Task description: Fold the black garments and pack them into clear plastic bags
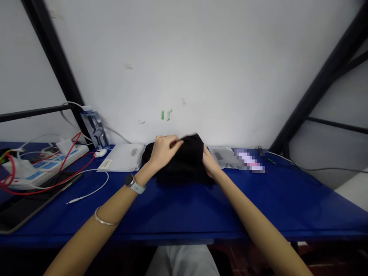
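A black piece of cloth lies bunched on the blue table in front of me, its upper edge lifted toward the wall. My left hand pinches that edge between thumb and fingers, with a watch and a bangle on the arm behind it. At the cloth's right side, my right hand grips the fabric, its fingers partly hidden behind it. What kind of cloth item this is I cannot tell.
Left of the cloth lie a clear plastic bag, a white earphone case and a water bottle. Power strips, cables and a dark tablet fill the table's left end. To the right is another plastic bag.
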